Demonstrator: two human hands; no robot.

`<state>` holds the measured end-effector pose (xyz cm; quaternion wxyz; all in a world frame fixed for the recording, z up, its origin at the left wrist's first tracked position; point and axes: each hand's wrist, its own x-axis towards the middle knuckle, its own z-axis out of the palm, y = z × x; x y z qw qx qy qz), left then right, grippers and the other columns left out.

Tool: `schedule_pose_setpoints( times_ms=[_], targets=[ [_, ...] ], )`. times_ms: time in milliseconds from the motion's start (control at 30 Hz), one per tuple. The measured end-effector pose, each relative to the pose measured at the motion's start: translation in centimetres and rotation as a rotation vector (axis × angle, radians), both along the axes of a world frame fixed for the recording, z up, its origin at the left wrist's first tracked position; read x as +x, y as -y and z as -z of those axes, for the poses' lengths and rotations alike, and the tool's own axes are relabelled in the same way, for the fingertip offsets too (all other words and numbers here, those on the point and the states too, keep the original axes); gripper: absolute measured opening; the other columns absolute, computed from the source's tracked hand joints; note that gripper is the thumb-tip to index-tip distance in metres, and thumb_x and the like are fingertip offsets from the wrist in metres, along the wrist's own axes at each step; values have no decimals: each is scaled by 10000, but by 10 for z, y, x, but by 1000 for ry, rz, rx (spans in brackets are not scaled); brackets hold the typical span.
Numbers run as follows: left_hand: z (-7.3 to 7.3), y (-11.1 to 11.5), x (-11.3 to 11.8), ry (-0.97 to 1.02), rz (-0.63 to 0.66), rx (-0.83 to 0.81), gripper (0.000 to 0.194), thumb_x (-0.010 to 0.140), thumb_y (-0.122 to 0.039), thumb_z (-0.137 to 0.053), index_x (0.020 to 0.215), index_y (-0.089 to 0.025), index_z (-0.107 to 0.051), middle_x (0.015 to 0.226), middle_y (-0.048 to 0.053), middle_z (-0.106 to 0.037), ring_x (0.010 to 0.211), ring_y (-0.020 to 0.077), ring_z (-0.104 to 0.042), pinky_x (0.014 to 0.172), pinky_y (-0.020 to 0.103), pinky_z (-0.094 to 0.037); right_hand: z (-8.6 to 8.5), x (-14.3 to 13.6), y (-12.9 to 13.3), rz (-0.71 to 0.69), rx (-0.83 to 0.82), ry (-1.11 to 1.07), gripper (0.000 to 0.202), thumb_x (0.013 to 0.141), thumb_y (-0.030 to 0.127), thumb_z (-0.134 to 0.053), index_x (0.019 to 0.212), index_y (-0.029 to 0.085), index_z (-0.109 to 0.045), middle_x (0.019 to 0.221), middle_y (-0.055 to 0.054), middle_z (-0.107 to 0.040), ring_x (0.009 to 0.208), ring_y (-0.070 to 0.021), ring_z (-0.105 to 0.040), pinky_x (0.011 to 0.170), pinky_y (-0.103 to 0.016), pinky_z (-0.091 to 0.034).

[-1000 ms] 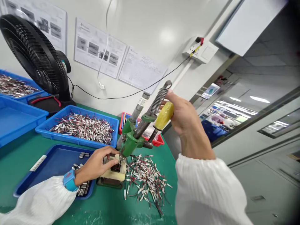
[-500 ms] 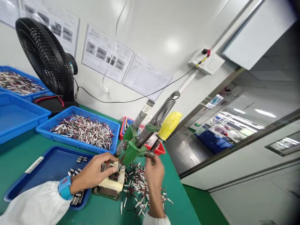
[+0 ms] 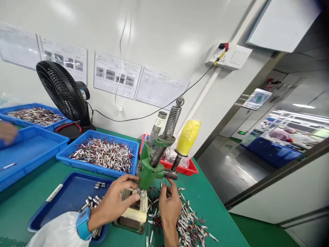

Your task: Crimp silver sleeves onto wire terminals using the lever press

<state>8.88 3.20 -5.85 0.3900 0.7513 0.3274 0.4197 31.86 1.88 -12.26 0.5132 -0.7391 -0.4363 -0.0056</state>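
Left hand: your left hand (image 3: 117,199) is partly open, fingers arched and thumb extended toward the ram (image 3: 141,192) of the green press (image 3: 149,173). Whatever lies between its fingertips is hidden; its grip cannot be confirmed. Brace this hand lightly against the cream-padded base (image 3: 133,215) just below it, and steady any workpiece from the side. Keep the thumb tip out of the line of the ram; at this spacing, pinching is the main hazard.

Right hand: your right hand (image 3: 169,205) is nearly closed, thumb and index tips close together, below the crossbar (image 3: 171,174). Whether it grips a part cannot be told. The loose wired parts (image 3: 191,223) lie beside and beneath it on the table (image 3: 218,211). Take one part at a time by its rigid body, and free its leads from the pile before lifting, since tangled wires may drag neighbours along.

Lever: the yellow handle (image 3: 189,137) stands above your right hand, which is off it. Apply no load until the workpiece is seated squarely and both sets of fingertips are withdrawn from beneath the ram.

Supply: the metal cylinders (image 3: 90,203) lie in the dark blue tray (image 3: 64,195), beyond the left hand's wrist. Keep your sleeve from sweeping them.
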Motion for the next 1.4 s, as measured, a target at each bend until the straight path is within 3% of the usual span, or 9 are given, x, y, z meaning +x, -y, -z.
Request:
schedule_pose_setpoints(
  times_ms=[233,300,400,567,767,933,1100,1233,1400],
  targets=[
    [-22,-5,-9,-93,258,-173,378,915,-559,-634,921,-199,-749,1230,112,-697,1215,288,-627,1061,428,-496,-9,-6,4,3,104,-159,603,887,659,-525,1174,178,-748,1048,-112,-775,918,-278,-734,751,-305,-501],
    [-32,-15,-29,-183,132,-77,308,941,-499,-615,1010,-234,-755,1380,96,-636,1322,293,-565,1104,431,-462,-12,-6,6,-8,150,-184,624,900,625,-538,1293,166,-692,1111,-124,-763,959,-272,-733,783,-310,-517],
    [-38,-36,-65,-255,-299,239,341,947,-443,-590,1190,-225,-687,1449,116,-584,1355,308,-523,1128,451,-424,-11,-5,6,8,229,-166,555,940,544,-518,1313,167,-683,1180,-121,-745,1028,-262,-723,831,-311,-524],
    [-21,-47,-102,-743,-253,176,148,890,-254,-603,916,-239,-749,931,43,-767,849,245,-698,733,307,-480,-6,0,1,-8,334,-8,455,978,514,-536,1110,148,-773,1049,-135,-754,968,-241,-707,858,-319,-524],
    [4,-28,-83,-981,-194,51,232,919,-168,-530,929,-223,-756,1023,84,-754,983,288,-703,799,344,-468,-8,0,9,10,379,182,450,984,529,-552,1023,156,-801,1106,-158,-743,1019,-266,-700,933,-385,-524],
    [19,-31,-84,-877,-149,90,261,953,-174,-447,920,-181,-705,1002,114,-722,997,303,-668,860,397,-485,1,-48,48,-115,253,-52,379,948,484,-640,1048,156,-802,1013,-111,-778,934,-232,-748,836,-279,-573],
    [26,-33,-89,-520,-95,152,226,1014,-269,-421,993,-195,-634,1000,79,-713,928,239,-658,824,331,-489,-3,-99,66,-184,219,-130,351,921,493,-667,863,172,-797,815,-63,-753,727,-166,-710,703,-202,-547],
    [20,-28,-86,-306,-67,170,222,1039,-357,-464,1007,-221,-636,945,28,-720,837,188,-661,749,264,-487,-6,-105,58,-203,167,-203,405,909,532,-666,793,159,-772,699,-47,-705,633,-148,-647,610,-189,-506],
    [15,-24,-85,-153,-118,190,189,1007,-359,-565,1039,-221,-690,979,25,-761,875,182,-709,773,238,-535,20,-91,51,-340,66,-338,460,888,573,-670,751,139,-732,624,-37,-650,567,-145,-590,532,-192,-472]
  ],
)
